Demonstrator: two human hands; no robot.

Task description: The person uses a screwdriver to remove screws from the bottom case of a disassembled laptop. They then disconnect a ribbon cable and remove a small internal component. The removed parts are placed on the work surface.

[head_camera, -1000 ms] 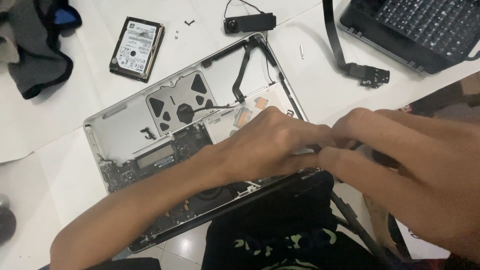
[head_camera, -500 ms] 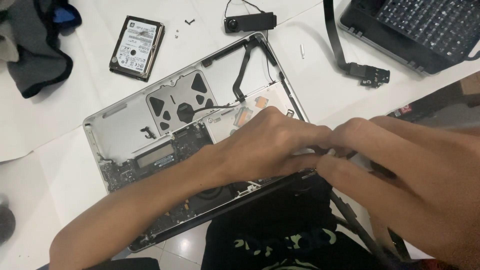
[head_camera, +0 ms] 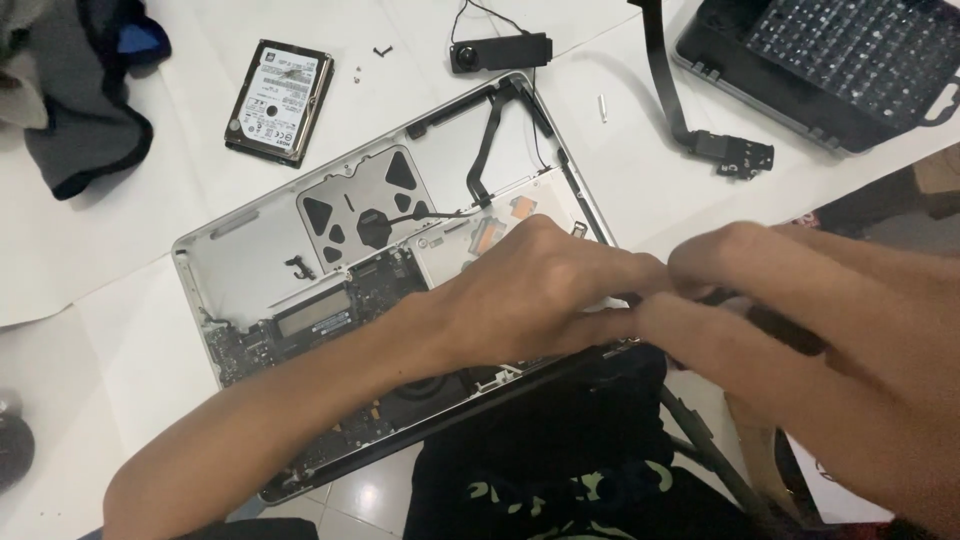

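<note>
The opened laptop base (head_camera: 300, 270) lay bottom-up on the white worktop (head_camera: 100, 340), its near right corner under my hands. My left hand (head_camera: 530, 290) rested on that corner, fingers curled; whether its grip pinched anything I could not tell. My right hand (head_camera: 800, 330) met it there, its grip closed around a dark slender tool (head_camera: 785, 328). A hard drive (head_camera: 278, 100), a small speaker (head_camera: 500, 50) and a black tray (head_camera: 830, 60) lay beyond.

Hard drive (head_camera: 279, 101), small speaker (head_camera: 500, 51), grey cloth (head_camera: 75, 100).
</note>
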